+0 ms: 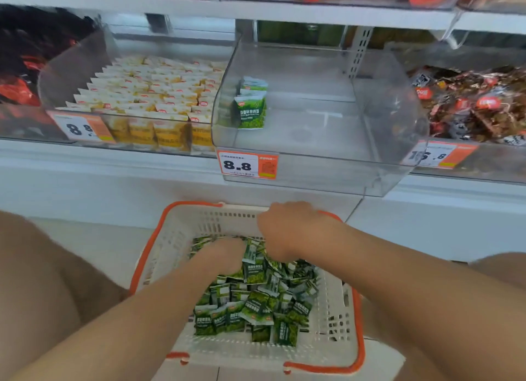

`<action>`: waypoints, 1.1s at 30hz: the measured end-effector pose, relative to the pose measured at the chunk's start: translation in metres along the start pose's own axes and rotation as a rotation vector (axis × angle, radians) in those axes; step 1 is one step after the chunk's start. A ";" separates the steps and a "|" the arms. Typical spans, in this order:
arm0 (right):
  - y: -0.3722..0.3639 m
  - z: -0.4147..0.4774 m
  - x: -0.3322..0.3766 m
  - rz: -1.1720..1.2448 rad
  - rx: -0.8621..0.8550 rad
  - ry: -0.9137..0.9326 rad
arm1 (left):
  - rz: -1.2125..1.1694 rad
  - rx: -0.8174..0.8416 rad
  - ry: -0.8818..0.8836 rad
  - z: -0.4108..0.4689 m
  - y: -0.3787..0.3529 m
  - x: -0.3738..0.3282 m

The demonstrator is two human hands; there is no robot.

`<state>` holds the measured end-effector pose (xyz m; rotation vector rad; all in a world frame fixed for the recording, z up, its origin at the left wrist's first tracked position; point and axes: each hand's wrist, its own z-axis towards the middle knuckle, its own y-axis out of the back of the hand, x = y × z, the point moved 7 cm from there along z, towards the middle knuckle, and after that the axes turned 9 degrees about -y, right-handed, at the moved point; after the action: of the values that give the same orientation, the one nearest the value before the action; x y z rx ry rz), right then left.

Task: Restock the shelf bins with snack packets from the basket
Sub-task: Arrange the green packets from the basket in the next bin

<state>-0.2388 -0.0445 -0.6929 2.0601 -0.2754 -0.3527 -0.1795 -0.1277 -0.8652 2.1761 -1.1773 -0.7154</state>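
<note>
Basket full of green packets | left hand dug in, grip hidden | right hand curled, maybe pinching one, can't tell | clear bin holds few

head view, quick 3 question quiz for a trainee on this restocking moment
1. True or false: the clear middle bin already holds a few green packets.
2. Where are the left hand and the right hand? A: down among the packets in the basket. B: resting on the floor. C: behind the person's back.
3. Fill in: the price tag on the middle bin reads ___.
Key: 1 true; 2 A; 3 8.8
</note>
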 end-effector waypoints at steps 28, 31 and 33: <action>0.024 0.003 -0.012 0.048 0.010 0.064 | -1.082 -0.353 -0.064 -0.027 0.016 0.012; 0.034 -0.001 -0.020 0.076 -0.042 0.049 | -1.004 -0.306 -0.252 -0.058 0.055 -0.009; 0.041 -0.003 -0.027 0.066 -0.050 0.044 | -0.953 -0.292 -0.345 -0.081 0.080 -0.021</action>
<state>-0.2648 -0.0530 -0.6524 2.0016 -0.3042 -0.2705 -0.1795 -0.1288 -0.7500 2.3356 -0.0546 -1.5765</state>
